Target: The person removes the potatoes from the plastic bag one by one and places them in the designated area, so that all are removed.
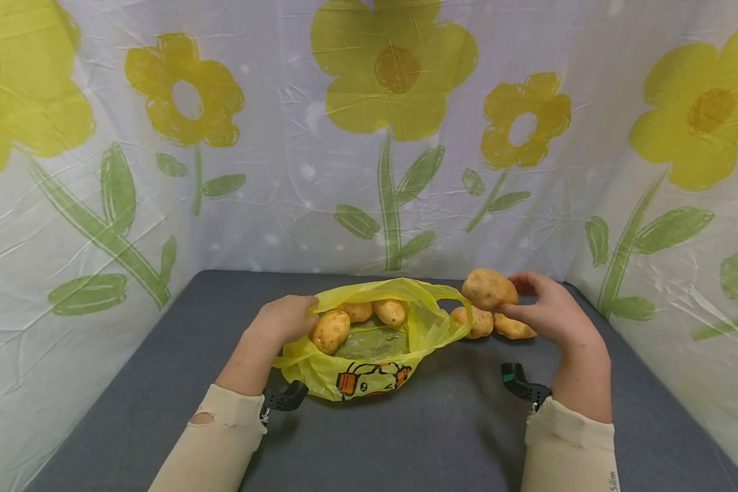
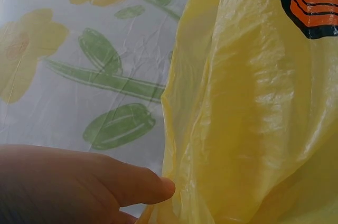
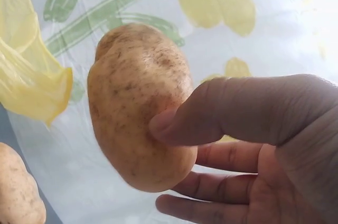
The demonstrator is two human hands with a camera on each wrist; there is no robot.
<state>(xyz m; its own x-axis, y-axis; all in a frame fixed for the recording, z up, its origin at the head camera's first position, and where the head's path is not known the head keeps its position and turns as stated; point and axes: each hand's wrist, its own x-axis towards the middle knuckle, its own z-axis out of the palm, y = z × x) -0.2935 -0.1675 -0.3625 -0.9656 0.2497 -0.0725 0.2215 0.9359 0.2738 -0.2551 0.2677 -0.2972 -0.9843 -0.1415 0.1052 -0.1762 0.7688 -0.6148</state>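
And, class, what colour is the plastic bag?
Yellow; the bag shows best in the head view.

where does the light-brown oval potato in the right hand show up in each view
Head: the light-brown oval potato is right of centre, held by the right hand.
Left wrist: not in it.
Right wrist: slightly left of centre.
Shared landmark: thin yellow plastic bag, at lower centre, right side and upper left respectively.
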